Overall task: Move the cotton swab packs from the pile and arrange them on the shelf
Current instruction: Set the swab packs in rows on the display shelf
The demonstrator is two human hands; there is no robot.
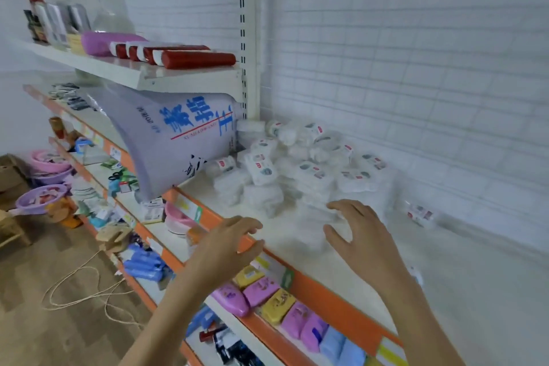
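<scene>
Both hands hover with fingers spread and relaxed, grasping nothing: the right hand [361, 235] just before the pile [300, 169] of swab packs, the left hand [228, 242] over the orange shelf edge [323, 291]; one stray pack [420, 214] lies right of the pile on the shelf [445, 291]

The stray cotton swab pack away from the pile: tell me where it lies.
In the head view, the stray pack lies alone on the shelf, right of the pile, near the back wall.

A small shop: tiered shelves [332, 285] with orange price-label strips carry soap bars [261, 294], basins [50, 160] and packaged goods.
</scene>
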